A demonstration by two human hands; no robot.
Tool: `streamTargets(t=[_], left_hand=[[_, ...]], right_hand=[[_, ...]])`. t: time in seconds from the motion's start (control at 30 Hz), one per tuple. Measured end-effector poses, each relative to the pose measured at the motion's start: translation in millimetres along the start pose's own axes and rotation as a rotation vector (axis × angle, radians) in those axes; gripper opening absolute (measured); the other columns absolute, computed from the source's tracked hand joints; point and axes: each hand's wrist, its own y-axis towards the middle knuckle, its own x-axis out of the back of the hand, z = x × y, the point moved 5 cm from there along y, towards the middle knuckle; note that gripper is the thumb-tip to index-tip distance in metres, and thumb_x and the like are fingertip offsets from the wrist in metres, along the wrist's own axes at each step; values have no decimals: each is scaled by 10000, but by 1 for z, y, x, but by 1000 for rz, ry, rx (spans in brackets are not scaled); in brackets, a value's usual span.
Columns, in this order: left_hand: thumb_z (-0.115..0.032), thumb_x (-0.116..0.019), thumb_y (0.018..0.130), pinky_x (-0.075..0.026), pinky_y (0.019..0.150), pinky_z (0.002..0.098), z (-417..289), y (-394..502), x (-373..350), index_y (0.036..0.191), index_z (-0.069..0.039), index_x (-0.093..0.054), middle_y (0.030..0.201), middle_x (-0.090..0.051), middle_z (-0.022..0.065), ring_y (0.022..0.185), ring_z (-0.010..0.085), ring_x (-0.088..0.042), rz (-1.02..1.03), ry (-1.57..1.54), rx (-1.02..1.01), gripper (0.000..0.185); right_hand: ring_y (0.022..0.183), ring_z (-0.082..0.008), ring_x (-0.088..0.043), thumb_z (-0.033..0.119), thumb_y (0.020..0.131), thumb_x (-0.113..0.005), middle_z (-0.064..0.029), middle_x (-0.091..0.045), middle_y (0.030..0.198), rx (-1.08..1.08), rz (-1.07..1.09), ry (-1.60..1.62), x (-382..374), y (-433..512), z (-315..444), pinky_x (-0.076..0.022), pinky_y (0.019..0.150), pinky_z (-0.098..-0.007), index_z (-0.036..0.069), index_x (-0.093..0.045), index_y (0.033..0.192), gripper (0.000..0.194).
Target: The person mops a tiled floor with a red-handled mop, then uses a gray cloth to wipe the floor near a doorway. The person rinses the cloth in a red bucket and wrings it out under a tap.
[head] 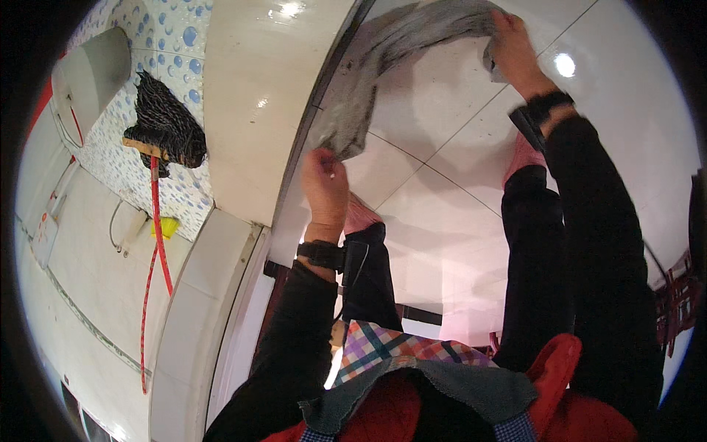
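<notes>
A long grey cloth (420, 30) is stretched in an arc between my two hands over the tiled floor (464, 121). My left hand (327, 185) grips its near end, close to the dark edge strip of a doorway. The far right end is in my right hand (513, 52), where a fold hangs beside the fingers. Both wrists wear black straps with a dark device. My feet, in pink footwear, stand apart on the floor behind the cloth.
Left of the pale threshold (254, 110), a black string mop (165, 119) with a red handle (156, 210) rests on bubble-patterned tiles. A yellow object (164, 227) lies near the handle. A tiled wall edge (182, 309) rises at the lower left. Dark red furniture (676, 304) stands at the right rim.
</notes>
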Motion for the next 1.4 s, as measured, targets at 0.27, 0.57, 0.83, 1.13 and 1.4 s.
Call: streamTargets(t=[0.27, 0.57, 0.83, 1.13, 1.4], left_hand=[[-111, -661, 711, -410, 859, 437, 124, 21, -85, 1128, 42, -475, 1106, -520, 242, 1015, 412, -476, 74, -303, 314, 482], [-107, -622, 791, -364, 955, 343, 103, 43, -92, 1250, -63, -449, 1199, -510, 84, 1113, 234, -467, 467, -562, 383, 492], [-71, -648, 757, -454, 852, 360, 78, 38, -77, 1248, -74, -410, 1171, -529, 64, 1055, 224, -527, 567, -1135, 881, 546], [75, -643, 693, -445, 923, 364, 36, -30, -90, 1315, -77, -318, 1183, -518, 115, 1104, 275, -505, 636, -1205, 919, 718], [-26, -568, 795, -465, 881, 344, 75, -13, -63, 1206, -48, -407, 1150, -528, 117, 1051, 266, -535, 246, -1252, 867, 442]], right_hand=[[1190, -393, -388, 346, 911, -432, -290, -395, 1276, 40, 77, -232, -93, 28, 159, -315, 995, -481, -51, -386, 1278, 542], [1281, -375, -242, 114, 788, -535, -186, -251, 1414, 124, 490, 48, -115, -63, 246, -321, 912, -529, 24, -535, 1197, 418], [1182, -246, -414, -9, 769, -552, -152, -424, 1290, -492, 741, 1331, -112, -123, 254, -344, 1000, -336, 51, -308, 1343, 626], [1180, -190, -431, -18, 731, -618, -99, -464, 1270, -528, 776, 1318, -68, -183, 205, -348, 1002, -322, 67, -294, 1347, 701], [1204, -317, -389, -57, 733, -507, -158, -421, 1238, 208, 362, 586, -43, -81, 195, -360, 1001, -384, 106, -480, 1231, 524]])
